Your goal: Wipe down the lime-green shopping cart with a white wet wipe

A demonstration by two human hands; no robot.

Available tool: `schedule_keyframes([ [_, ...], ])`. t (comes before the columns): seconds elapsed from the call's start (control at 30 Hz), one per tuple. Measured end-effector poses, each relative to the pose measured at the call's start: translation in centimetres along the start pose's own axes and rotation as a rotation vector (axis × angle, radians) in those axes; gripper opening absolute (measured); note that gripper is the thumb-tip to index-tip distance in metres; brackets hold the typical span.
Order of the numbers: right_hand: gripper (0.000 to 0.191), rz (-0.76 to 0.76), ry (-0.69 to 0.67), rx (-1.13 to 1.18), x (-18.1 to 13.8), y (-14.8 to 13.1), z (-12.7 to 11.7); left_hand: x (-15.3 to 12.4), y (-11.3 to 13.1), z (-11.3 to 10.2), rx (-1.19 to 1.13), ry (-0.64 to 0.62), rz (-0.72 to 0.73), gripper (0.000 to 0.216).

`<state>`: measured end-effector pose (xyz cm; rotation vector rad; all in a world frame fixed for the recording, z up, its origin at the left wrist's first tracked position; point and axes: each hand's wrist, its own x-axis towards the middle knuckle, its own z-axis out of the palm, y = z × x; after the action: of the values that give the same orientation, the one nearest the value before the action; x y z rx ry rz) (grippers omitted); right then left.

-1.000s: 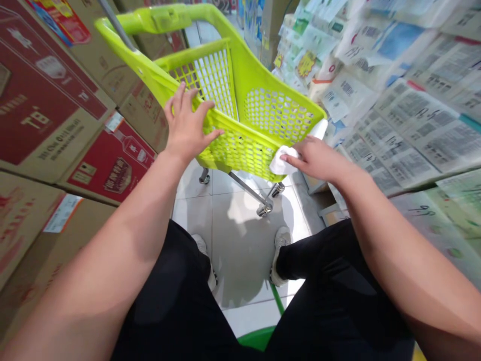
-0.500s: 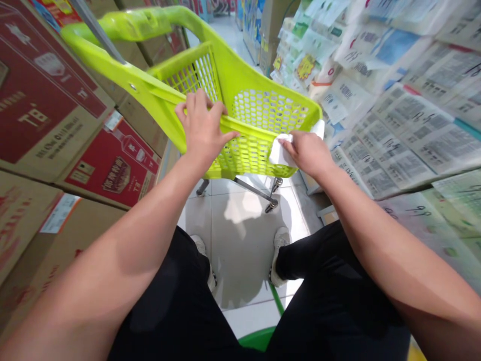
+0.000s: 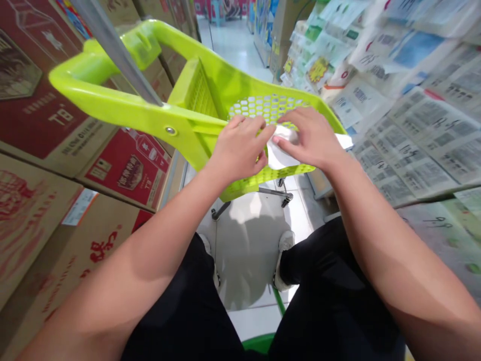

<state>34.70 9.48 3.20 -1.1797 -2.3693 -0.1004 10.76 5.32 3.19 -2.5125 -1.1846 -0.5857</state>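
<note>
green cart tilts over pale tiles between cartons and papered shelves.

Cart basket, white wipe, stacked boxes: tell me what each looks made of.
The cart basket looks like moulded plastic, lime green and slightly glossy, judging by its honeycomb holes and rounded, seamless edges. The white wipe, under the right hand, is matt and crumpled; it could be paper tissue or thin cloth, I cannot tell which. The boxes look like brown matt cardboard with red print.

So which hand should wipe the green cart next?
Probably the right. The right hand holds the white cloth against the rim of the green cart, while the left hand only grips the rim beside it.
</note>
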Motion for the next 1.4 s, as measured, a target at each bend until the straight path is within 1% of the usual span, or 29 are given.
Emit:
schedule_keyframes([
  [0.07, 0.072, 0.077, -0.065, -0.049, -0.7, 1.7, -0.5, 0.0, 0.5, -0.9, -0.012, 0.028, 0.008, 0.058],
  [0.13, 0.07, 0.108, -0.13, -0.076, -1.3, 3.0, -0.5, -0.1, 0.9, -2.0, -0.012, 0.07, -0.026, 0.059],
  [0.2, 0.064, 0.093, -0.156, -0.085, -1.7, 3.5, -0.3, -0.3, 1.0, -3.2, 0.003, 0.085, -0.085, 0.057],
  [0.27, 0.058, 0.073, -0.149, -0.079, -1.9, 3.2, 0.0, -0.5, 0.9, -3.9, 0.018, 0.054, -0.124, 0.055],
  [0.37, 0.056, 0.064, -0.119, -0.047, -2.1, 1.6, 0.4, -0.6, 0.8, -3.9, 0.016, 0.006, -0.127, 0.057],
  [0.5, 0.061, 0.039, -0.074, -0.023, -1.9, -2.1, 1.6, -0.5, 0.6, -3.5, 0.01, 0.01, -0.117, 0.07],
  [0.6, 0.07, -0.053, -0.034, 0.021, -1.2, -4.7, 2.6, -0.4, 0.5, -3.8, 0.028, 0.003, -0.129, 0.074],
  [0.7, 0.073, -0.156, -0.036, 0.085, -0.4, -5.6, 2.7, -0.5, 0.4, -4.3, 0.027, -0.005, -0.141, 0.065],
  [0.77, 0.07, -0.169, -0.053, 0.1, -0.2, -5.0, 2.0, -0.7, 0.3, -4.5, 0.024, -0.013, -0.147, 0.053],
  [0.83, 0.07, -0.127, -0.09, 0.099, -0.1, -3.9, 1.1, -1.0, 0.1, -4.7, 0.027, -0.008, -0.148, 0.044],
  [0.93, 0.081, -0.032, -0.182, 0.095, -0.1, -2.4, 0.0, -1.4, -0.5, -4.8, 0.026, 0.036, -0.146, 0.04],
  [1.0, 0.089, -0.007, -0.211, 0.089, -0.2, -1.8, -0.1, -1.7, -0.9, -4.9, 0.025, 0.038, -0.162, 0.041],
  [1.07, 0.09, -0.011, -0.197, 0.084, -0.4, -1.5, 0.0, -1.7, -1.2, -5.0, 0.031, 0.002, -0.204, 0.042],
  [1.13, 0.085, -0.015, -0.15, 0.068, -0.9, -1.1, 0.3, -1.6, -1.6, -5.1, 0.043, -0.04, -0.259, 0.043],
  [1.2, 0.079, 0.001, -0.093, 0.047, -1.5, -0.5, 0.3, -1.5, -1.9, -5.2, 0.047, -0.051, -0.282, 0.044],
  [1.27, 0.075, 0.038, -0.061, 0.038, -2.1, 0.0, -0.1, -1.5, -2.3, -5.2, 0.023, -0.016, -0.269, 0.042],
  [1.4, 0.07, 0.098, -0.068, 0.021, -2.8, 0.1, -1.4, -1.8, -2.9, -5.2, -0.055, 0.074, -0.238, 0.035],
])
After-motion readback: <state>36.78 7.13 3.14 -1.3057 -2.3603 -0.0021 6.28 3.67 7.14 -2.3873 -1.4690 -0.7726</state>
